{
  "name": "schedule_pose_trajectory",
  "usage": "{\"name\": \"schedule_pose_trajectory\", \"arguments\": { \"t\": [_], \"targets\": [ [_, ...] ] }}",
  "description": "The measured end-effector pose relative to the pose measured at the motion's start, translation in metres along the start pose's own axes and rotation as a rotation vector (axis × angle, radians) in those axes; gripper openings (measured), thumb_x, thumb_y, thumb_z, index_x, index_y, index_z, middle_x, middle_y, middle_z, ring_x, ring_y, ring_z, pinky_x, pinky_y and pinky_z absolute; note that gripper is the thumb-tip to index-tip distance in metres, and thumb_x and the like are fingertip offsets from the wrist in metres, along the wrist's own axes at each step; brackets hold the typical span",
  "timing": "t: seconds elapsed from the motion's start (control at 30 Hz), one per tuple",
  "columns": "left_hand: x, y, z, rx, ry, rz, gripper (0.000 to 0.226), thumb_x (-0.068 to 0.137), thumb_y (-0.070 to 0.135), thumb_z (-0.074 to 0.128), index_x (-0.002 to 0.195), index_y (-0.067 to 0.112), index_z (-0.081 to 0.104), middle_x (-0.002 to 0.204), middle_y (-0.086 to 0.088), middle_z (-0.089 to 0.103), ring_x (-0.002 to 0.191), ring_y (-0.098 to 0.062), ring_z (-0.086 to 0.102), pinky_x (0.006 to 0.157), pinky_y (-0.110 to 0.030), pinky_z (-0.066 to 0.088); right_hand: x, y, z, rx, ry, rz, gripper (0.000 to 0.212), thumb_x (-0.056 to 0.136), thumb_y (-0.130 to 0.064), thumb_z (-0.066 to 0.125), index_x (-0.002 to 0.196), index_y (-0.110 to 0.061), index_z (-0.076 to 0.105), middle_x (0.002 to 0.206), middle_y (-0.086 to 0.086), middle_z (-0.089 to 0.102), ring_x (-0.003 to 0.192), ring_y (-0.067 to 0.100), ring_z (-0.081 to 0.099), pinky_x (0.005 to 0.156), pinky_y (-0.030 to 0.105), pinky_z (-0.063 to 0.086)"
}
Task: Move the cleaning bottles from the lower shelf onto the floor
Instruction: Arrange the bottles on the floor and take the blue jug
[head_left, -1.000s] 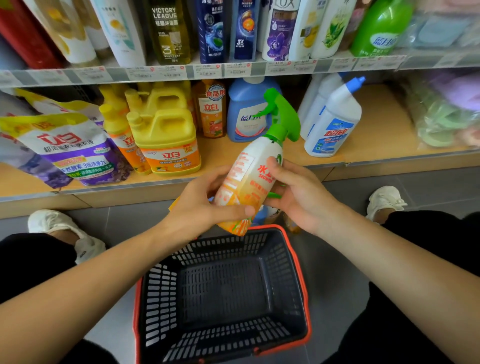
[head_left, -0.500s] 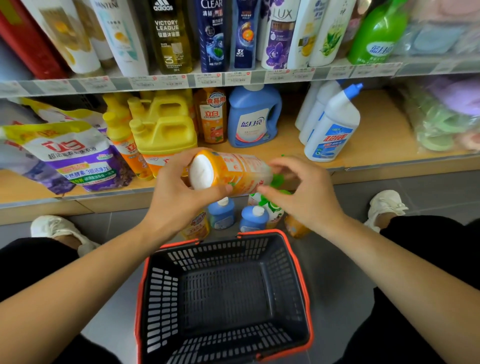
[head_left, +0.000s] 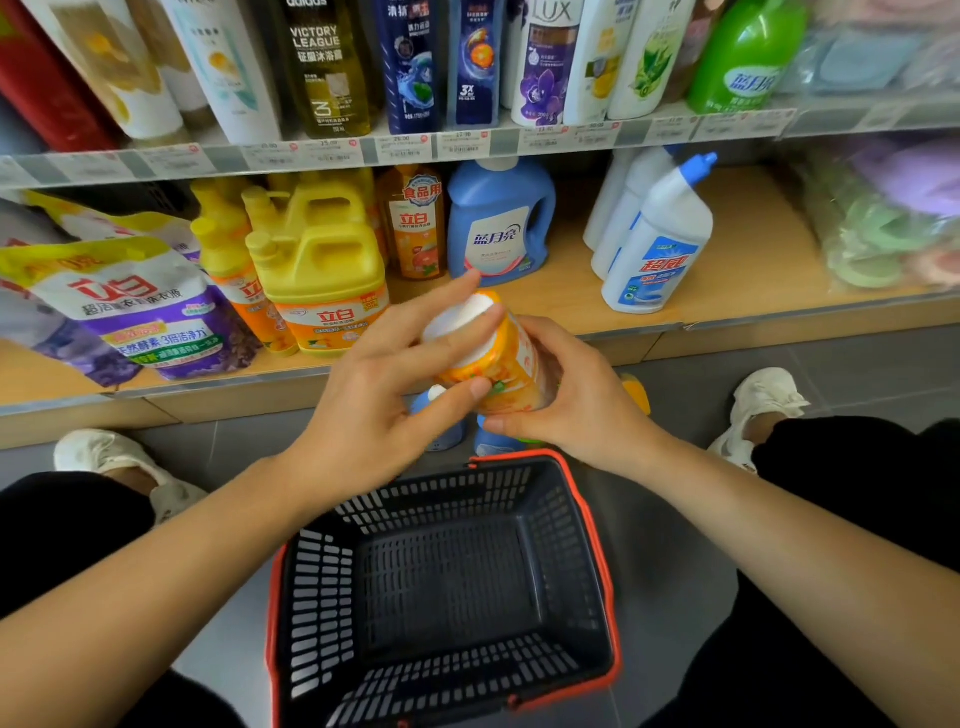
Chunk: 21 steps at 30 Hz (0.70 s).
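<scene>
- At the far left of the lower shelf, a purple-and-yellow pouch leaned forward. A yellow jug stood just to its right.
- A white shoe rested on the floor below the pouch.
- The left forearm ran up from the lower left corner. The left hand was raised in front of the shelf edge, palm turned to the right.
- Its fingers lay across the white base of the orange spray bottle, with the index finger stretched up past the base. The thumb pressed the bottle's lower side, so the hand pinched that end.
- The orange spray bottle was held in the air, tipped over with its base toward the camera. It sat in front of the shelf edge, above the floor and just beyond the far rim of the basket. Its spray head was hidden behind the hands.
- Below it, small bottles with blue bodies stood on the floor, partly covered by the hands.
- Behind the hands, a blue detergent bottle stood upright on the shelf.
- The right forearm came in from the lower right. The right hand wrapped the bottle's body from the right, fingers curled under it.
- The two hands were close together, both clamped on the same bottle.
- Farther right, a white bottle with a blue cap stood on the shelf.
</scene>
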<state>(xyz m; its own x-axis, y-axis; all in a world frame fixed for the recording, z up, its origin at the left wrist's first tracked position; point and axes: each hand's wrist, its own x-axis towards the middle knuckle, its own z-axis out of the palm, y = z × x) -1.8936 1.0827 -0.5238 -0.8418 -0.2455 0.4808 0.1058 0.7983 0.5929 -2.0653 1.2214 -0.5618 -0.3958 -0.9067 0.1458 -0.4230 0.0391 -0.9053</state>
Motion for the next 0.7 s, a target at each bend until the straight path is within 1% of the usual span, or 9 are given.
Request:
{"name": "schedule_pose_trajectory", "arguments": {
  "t": [0.03,0.1,0.17,0.27,0.37,0.5,0.57,0.63,0.7],
  "targets": [
    [-0.001,0.000,0.002,0.043,0.005,0.044,0.050,0.097,0.021,0.065,0.143,0.007,0.052,0.156,-0.014,0.042,0.145,-0.027,0.041,0.114,-0.047,0.039,-0.001,0.001,0.001,0.020,-0.001,0.019,0.083,0.066,-0.024,0.094,0.137,-0.022,0.052,0.125,-0.008,0.064,0.119,0.012,0.061,0.099,0.036,0.052],
    [-0.003,0.000,0.004,0.107,0.017,0.125,0.047,0.097,0.015,0.065,0.140,0.003,0.053,0.152,-0.015,0.047,0.146,-0.033,0.040,0.115,-0.052,0.039,-0.001,0.002,0.002,0.040,0.002,0.042,0.082,0.065,-0.028,0.094,0.136,-0.023,0.052,0.125,-0.005,0.064,0.119,0.015,0.061,0.099,0.045,0.052],
    [-0.004,-0.003,0.004,0.144,0.043,0.174,0.043,0.096,0.012,0.067,0.137,0.001,0.057,0.147,-0.014,0.053,0.144,-0.032,0.044,0.111,-0.054,0.042,-0.002,0.002,0.004,0.053,0.002,0.057,0.083,0.064,-0.033,0.093,0.136,-0.024,0.052,0.124,-0.005,0.064,0.119,0.015,0.062,0.099,0.048,0.052],
    [-0.006,-0.009,0.004,0.114,0.076,0.148,0.042,0.094,0.012,0.071,0.134,0.002,0.061,0.143,-0.012,0.058,0.139,-0.027,0.051,0.106,-0.052,0.047,-0.002,0.003,0.007,0.081,0.002,0.073,0.082,0.064,-0.031,0.093,0.135,-0.023,0.053,0.124,-0.005,0.066,0.117,0.015,0.063,0.099,0.048,0.052],
    [-0.006,-0.014,0.002,0.088,0.082,0.110,0.043,0.096,0.016,0.070,0.136,0.004,0.060,0.144,-0.010,0.057,0.138,-0.024,0.052,0.109,-0.049,0.047,-0.001,0.004,0.009,0.108,0.004,0.085,0.082,0.064,-0.034,0.091,0.137,-0.024,0.054,0.123,-0.007,0.067,0.115,0.013,0.064,0.099,0.044,0.054],
    [-0.005,-0.019,0.001,0.165,0.101,0.040,0.044,0.102,0.026,0.059,0.143,0.010,0.055,0.150,-0.006,0.051,0.141,-0.021,0.048,0.113,-0.045,0.044,0.002,0.002,0.009,0.167,0.002,0.072,0.074,0.071,-0.033,0.088,0.136,-0.029,0.054,0.123,-0.008,0.068,0.113,0.012,0.066,0.095,0.033,0.055],
    [-0.004,-0.020,0.000,0.148,0.121,-0.088,0.049,0.101,0.037,0.055,0.146,0.018,0.052,0.153,-0.003,0.048,0.141,-0.017,0.048,0.110,-0.044,0.046,0.004,-0.001,0.008,0.190,0.015,0.066,0.065,0.074,-0.032,0.087,0.131,-0.034,0.056,0.120,-0.008,0.069,0.111,0.011,0.067,0.089,0.024,0.055],
    [-0.003,-0.022,-0.001,0.077,0.091,-0.229,0.056,0.099,0.049,0.050,0.151,0.029,0.044,0.154,0.002,0.049,0.139,-0.013,0.049,0.107,-0.044,0.049,0.006,-0.003,0.004,0.197,0.024,0.069,0.056,0.078,-0.031,0.085,0.127,-0.034,0.058,0.117,-0.009,0.071,0.108,0.009,0.068,0.084,0.018,0.053],
    [-0.002,-0.028,-0.002,0.083,0.042,-0.299,0.059,0.099,0.055,0.046,0.153,0.033,0.041,0.149,0.005,0.055,0.131,-0.011,0.057,0.099,-0.042,0.053,0.007,-0.002,0.001,0.224,0.037,0.090,0.053,0.079,-0.027,0.084,0.125,-0.032,0.060,0.116,-0.009,0.072,0.108,0.009,0.068,0.085,0.018,0.053]
  ]
}}
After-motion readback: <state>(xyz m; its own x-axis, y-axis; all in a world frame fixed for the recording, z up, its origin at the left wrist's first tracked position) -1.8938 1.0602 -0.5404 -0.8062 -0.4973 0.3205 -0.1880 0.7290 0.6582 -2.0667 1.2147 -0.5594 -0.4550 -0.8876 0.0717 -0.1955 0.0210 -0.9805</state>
